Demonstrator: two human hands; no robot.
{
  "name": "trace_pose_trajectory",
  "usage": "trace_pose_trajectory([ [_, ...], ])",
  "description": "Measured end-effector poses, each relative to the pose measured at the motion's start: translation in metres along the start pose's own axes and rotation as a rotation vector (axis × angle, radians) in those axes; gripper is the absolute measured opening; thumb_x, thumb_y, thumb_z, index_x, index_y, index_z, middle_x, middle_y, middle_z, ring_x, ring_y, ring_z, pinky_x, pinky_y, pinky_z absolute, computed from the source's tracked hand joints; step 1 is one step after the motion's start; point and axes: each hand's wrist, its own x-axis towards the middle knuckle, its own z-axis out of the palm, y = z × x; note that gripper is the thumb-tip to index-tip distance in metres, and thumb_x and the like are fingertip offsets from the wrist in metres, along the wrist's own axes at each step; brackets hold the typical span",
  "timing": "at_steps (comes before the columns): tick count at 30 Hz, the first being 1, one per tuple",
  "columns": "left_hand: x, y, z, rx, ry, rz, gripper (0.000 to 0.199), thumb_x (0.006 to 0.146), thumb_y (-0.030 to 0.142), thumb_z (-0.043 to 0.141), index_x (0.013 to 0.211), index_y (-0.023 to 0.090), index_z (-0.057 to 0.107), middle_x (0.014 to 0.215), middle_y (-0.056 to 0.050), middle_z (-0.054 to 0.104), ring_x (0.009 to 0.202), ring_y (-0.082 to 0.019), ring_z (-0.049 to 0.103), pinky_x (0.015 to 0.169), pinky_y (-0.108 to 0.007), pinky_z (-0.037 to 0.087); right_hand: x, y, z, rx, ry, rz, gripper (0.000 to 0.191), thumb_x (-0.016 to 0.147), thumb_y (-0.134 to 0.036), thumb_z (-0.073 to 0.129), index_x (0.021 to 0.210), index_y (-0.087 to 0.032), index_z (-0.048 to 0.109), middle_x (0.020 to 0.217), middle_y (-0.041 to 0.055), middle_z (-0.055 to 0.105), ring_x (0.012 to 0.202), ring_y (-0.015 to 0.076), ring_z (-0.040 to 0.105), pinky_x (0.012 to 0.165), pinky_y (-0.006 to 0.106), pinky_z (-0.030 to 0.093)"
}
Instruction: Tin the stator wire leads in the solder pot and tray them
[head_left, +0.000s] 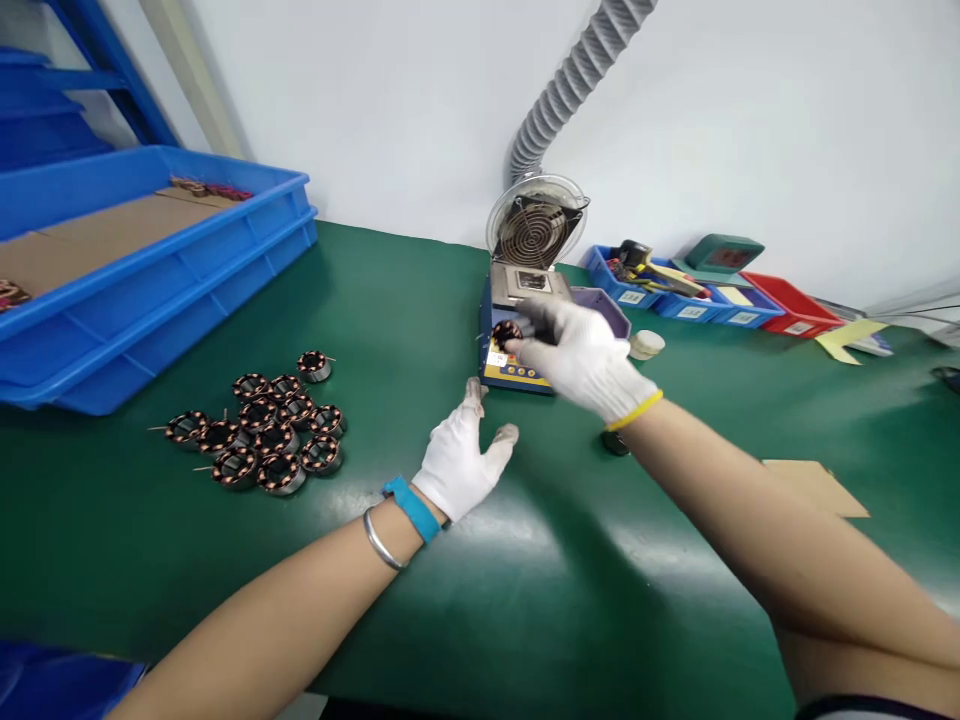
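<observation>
My right hand (581,355), in a white glove with a yellow cuff edge, pinches a copper-wound motor stator (506,335) between thumb and fingers. It holds the stator over the front panel of a small blue bench machine (487,360) with a metal top and yellow buttons. My left hand (461,460), also gloved, is just in front of the machine's left corner. Its fingers point forward, the thumb stands apart, and nothing is in it. Several more stators (277,437) lie grouped on the green table (420,300) to the left, some with wire ends sticking out.
Behind the machine are a round fan guard (535,235) and a grey hose (577,85). A large blue crate (225,265) stands at left. Small blue bins (622,290), a red bin (795,305), a white round object (646,345) and cardboard (817,487) are at right.
</observation>
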Motion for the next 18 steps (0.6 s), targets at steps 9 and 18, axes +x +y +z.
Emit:
trace_pose_trajectory([
  [9, -0.007, -0.01, -0.006, -0.195, 0.07, -0.025, 0.065, 0.086, 0.042, 0.044, 0.142, 0.012, 0.029, 0.136, -0.016, 0.054, 0.124, -0.027, 0.052, 0.1, -0.039, 0.045, -0.063, -0.011, 0.021, 0.505, -0.476, 0.156, 0.033, 0.081, -0.046, 0.058, 0.101, -0.019, 0.063, 0.093, 0.0053, 0.069, 0.085, 0.022, 0.067, 0.078, 0.037, 0.057],
  [18, -0.005, -0.007, -0.004, -0.302, -0.059, -0.024, 0.068, 0.085, 0.046, 0.047, 0.142, 0.013, 0.031, 0.137, -0.016, 0.052, 0.124, -0.027, 0.052, 0.103, -0.042, 0.043, -0.028, -0.002, -0.003, 0.565, -0.581, 0.425, 0.017, 0.073, -0.026, 0.07, 0.086, -0.017, 0.064, 0.067, 0.0021, 0.067, 0.058, 0.014, 0.063, 0.052, 0.022, 0.053],
])
